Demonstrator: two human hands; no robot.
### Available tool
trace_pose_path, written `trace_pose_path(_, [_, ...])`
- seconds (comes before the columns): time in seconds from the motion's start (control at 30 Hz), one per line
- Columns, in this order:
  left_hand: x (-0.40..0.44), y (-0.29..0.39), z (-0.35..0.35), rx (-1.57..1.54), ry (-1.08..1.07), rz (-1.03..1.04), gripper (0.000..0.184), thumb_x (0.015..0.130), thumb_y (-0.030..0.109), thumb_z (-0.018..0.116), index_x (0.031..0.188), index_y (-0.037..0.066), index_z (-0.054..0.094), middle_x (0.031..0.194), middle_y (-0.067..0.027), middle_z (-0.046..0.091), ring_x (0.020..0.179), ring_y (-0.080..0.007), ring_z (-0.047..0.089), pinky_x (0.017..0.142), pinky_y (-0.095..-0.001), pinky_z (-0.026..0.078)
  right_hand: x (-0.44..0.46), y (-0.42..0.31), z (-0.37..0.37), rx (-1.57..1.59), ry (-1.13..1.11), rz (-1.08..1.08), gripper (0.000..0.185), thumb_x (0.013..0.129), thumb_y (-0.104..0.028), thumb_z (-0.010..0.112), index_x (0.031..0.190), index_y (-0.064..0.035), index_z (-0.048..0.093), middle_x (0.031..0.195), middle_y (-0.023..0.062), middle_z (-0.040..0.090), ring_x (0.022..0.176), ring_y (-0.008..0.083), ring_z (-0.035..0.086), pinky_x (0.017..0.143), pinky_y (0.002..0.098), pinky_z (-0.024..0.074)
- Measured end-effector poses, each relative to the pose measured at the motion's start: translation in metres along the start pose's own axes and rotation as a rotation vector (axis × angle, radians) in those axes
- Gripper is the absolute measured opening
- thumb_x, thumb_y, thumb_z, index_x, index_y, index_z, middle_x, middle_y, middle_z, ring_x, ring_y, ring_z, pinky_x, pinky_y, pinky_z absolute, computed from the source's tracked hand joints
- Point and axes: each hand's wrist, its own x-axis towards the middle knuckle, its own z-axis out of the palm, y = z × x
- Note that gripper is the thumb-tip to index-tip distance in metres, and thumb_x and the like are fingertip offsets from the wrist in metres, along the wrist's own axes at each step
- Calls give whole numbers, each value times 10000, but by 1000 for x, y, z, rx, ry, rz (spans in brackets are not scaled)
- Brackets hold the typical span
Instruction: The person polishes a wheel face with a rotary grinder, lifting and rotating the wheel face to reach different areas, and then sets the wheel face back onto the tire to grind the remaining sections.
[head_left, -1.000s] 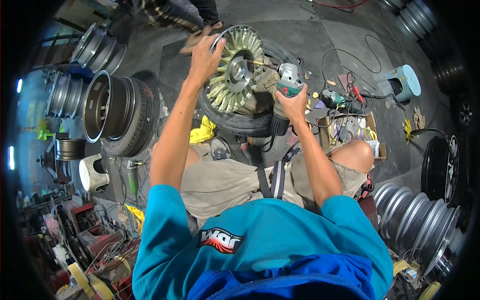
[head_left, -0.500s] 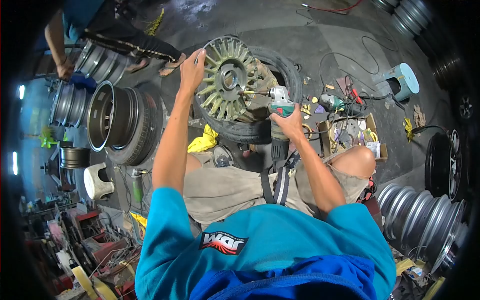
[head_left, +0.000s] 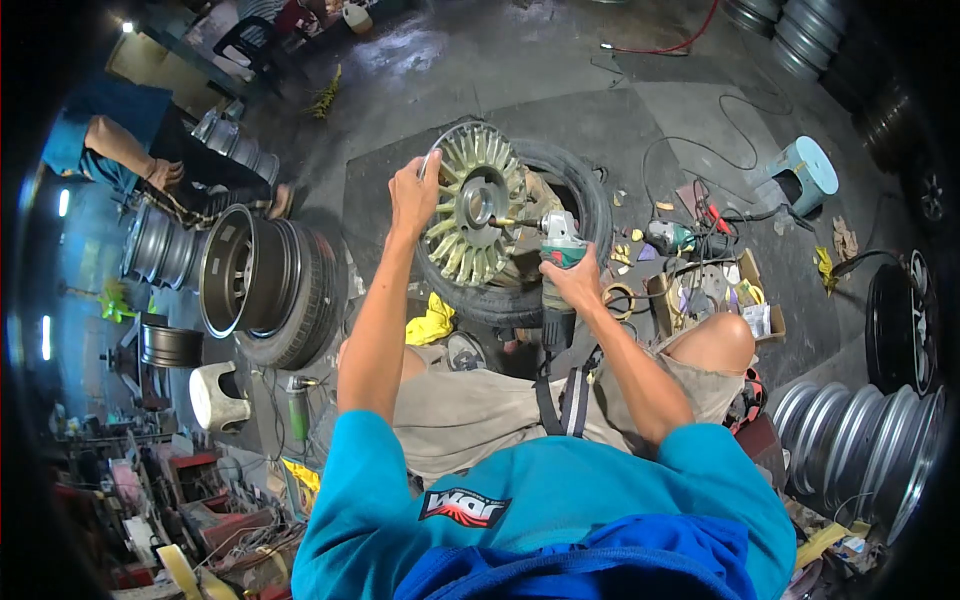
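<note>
A multi-spoke wheel (head_left: 481, 203) with yellowish-green spokes stands tilted above a tire (head_left: 590, 200) lying on the floor. My left hand (head_left: 412, 195) grips the wheel's upper left rim. My right hand (head_left: 578, 277) is wrapped round a green and grey power tool (head_left: 562, 250), whose thin bit points left at the wheel's hub. Behind the wheel, inside the tire, is a brown, cloth-like bundle (head_left: 540, 205). A yellow cloth (head_left: 430, 320) lies below the tire, by my shoe.
A bare rim (head_left: 230, 270) leans on another tire at left, near a white stool (head_left: 218, 397). At right are a light blue stool (head_left: 815, 165), a second power tool (head_left: 668, 237), cords, an open box (head_left: 740, 270) and stacked rims (head_left: 860, 445). Another person (head_left: 120, 150) is at upper left.
The view has shifted, so most things sit lower. The wheel has changed its tilt in my left hand. Against the floor items, the other person has moved farther left.
</note>
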Motion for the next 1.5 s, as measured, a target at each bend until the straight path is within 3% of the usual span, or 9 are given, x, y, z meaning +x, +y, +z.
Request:
trace_pose_path(0.2, [6, -22, 7, -4, 95, 18, 509, 1018, 437, 586, 946, -44, 737, 779, -244, 713, 812, -406, 725, 790, -457, 533, 15, 18, -22, 70, 16, 70, 871, 637, -336, 879, 1304, 69, 494, 1153, 217, 680, 1060, 330, 666, 943, 405, 525])
trace_pose_path(0.33, [7, -23, 10, 14, 134, 35, 513, 1018, 435, 584, 942, -46, 747, 749, -222, 722, 778, -387, 729, 774, -452, 540, 17, 12, -46, 585, -84, 167, 552, 755, -242, 831, 1190, -15, 580, 980, 91, 695, 805, 194, 688, 752, 344, 581])
trace_pose_path(0.57, [16, -74, 32, -257, 294, -316, 550, 1053, 421, 522, 848, -11, 793, 775, -127, 769, 764, -247, 718, 769, -407, 540, 19, -28, -100, 1416, -185, 383, 507, 862, -323, 715, 1150, 65, 560, 979, 182, 685, 855, 312, 720, 799, 436, 649])
trace_pose_path(0.8, [-63, -143, 113, -906, 529, -856, 556, 1086, 443, 458, 1241, -49, 667, 935, -160, 771, 855, -284, 749, 677, -392, 591, 31, 8, -89, 1402, -354, 408, 421, 855, -278, 723, 1075, 56, 592, 931, 174, 687, 813, 303, 721, 782, 426, 650])
trace_pose_path(0.87, [-97, -182, 138, -615, 570, -1061, 620, 1082, 476, 437, 1161, -83, 695, 921, -187, 763, 854, -306, 758, 663, -410, 596, 25, 4, -83, 1402, -312, 440, 423, 848, -275, 723, 1073, 59, 595, 913, 178, 689, 802, 301, 720, 777, 414, 649])
trace_pose_path(1.0, [-128, -216, 138, -218, 217, -867, 657, 1101, 499, 364, 1255, -72, 648, 947, -210, 745, 897, -330, 729, 634, -458, 598, 26, 4, -68, 1376, -271, 475, 432, 831, -284, 732, 1072, 53, 608, 901, 169, 700, 789, 290, 720, 781, 404, 642])
trace_pose_path(1.13, [-126, -206, 117, -289, -34, -998, 747, 1094, 578, 258, 1302, -23, 650, 1007, -224, 743, 945, -344, 724, 781, -490, 586, 26, 0, -61, 1260, -422, 469, 384, 829, -271, 735, 1045, 28, 625, 902, 143, 705, 791, 255, 721, 807, 377, 634])
trace_pose_path(1.23, [-130, -194, 107, -784, -151, -1071, 754, 1092, 593, 263, 1455, -30, 483, 1223, -250, 674, 1038, -433, 696, 834, -520, 604, 19, -3, -55, 1203, -390, 426, 376, 829, -273, 738, 1043, 16, 627, 898, 141, 704, 792, 253, 722, 803, 381, 633])
trace_pose_path(1.5, [-175, -121, 198, -1238, 103, -1177, 688, 1106, 544, 215, 1444, -26, 395, 1231, -294, 638, 994, -466, 712, 826, -570, 643, -3, -4, -64, 957, -192, 360, 299, 827, -203, 766, 1011, -10, 629, 841, 122, 697, 745, 245, 709, 720, 376, 615])
